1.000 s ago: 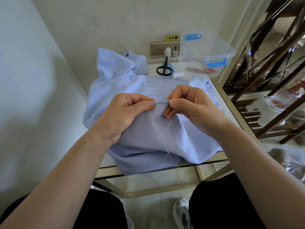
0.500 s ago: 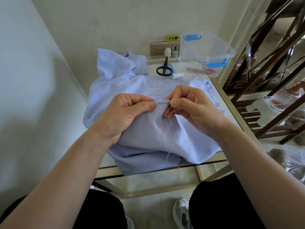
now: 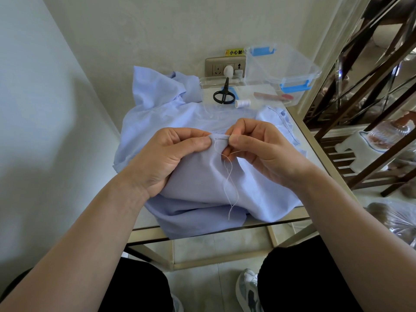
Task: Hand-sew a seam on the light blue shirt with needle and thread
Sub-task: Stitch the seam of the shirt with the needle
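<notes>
The light blue shirt (image 3: 198, 183) lies bunched on a small glass-topped table (image 3: 301, 218). My left hand (image 3: 166, 154) pinches a fold of the shirt's edge between thumb and fingers. My right hand (image 3: 258, 149) pinches the thin needle (image 3: 221, 137), which lies level across the fold between the two hands. A white thread (image 3: 229, 176) hangs from the needle in a loose loop down the cloth, toward the table's front edge.
Black scissors (image 3: 224, 95) and a white thread spool (image 3: 242, 103) lie behind the shirt on a clear lid. A clear plastic box (image 3: 281, 64) with blue clips stands at the back right by a wall socket (image 3: 225, 66). Dark wooden shelving (image 3: 371, 109) rises right of the table.
Both hands keep their places. The needle shows a little more between the fingertips, and the hanging thread loop has shifted slightly.
</notes>
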A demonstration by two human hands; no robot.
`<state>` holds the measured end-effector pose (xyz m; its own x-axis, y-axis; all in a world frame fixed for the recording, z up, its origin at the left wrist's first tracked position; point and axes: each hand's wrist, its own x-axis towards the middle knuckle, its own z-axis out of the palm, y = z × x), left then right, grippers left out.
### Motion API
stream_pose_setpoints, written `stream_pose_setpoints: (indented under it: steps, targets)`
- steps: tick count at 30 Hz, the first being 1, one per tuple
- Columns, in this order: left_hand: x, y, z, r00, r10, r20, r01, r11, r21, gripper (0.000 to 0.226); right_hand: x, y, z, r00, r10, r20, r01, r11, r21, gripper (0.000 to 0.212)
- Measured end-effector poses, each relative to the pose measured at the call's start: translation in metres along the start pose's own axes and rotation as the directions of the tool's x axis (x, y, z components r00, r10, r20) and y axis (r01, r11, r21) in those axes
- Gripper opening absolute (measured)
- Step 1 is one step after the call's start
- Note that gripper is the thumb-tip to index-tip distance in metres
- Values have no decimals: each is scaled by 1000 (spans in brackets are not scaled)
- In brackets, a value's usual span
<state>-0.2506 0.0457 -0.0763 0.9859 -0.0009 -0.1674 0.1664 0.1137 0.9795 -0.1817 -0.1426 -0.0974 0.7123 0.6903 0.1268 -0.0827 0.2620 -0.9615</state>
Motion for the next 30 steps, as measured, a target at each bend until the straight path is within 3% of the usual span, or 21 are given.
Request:
stream_pose_setpoints:
  steps: [8,14,19,23,30]
  targets:
    - [-2,-2,2,998,-14,64,15,1000,-19,24,0,2,3,999,54,-4,-54,998,-45,11]
    - [0,0,0,999,33,31,-32,999,-29,8,1,-1,-2,993,51,-109,-61,994,-89,12]
    - [-1,-3,1,998,47,48,-48,998,39,12,1,3,2,992,-3,-125,-29,967,-254,15]
    - [-1,-5,2,997,50,56,-57,989,135,20,2,4,8,986,-38,-160,-10,957,-291,15]
    - [1,-3,0,997,67,36,-68,997,44,11,0,-2,6,992,-35,-120,-3,953,-303,10]
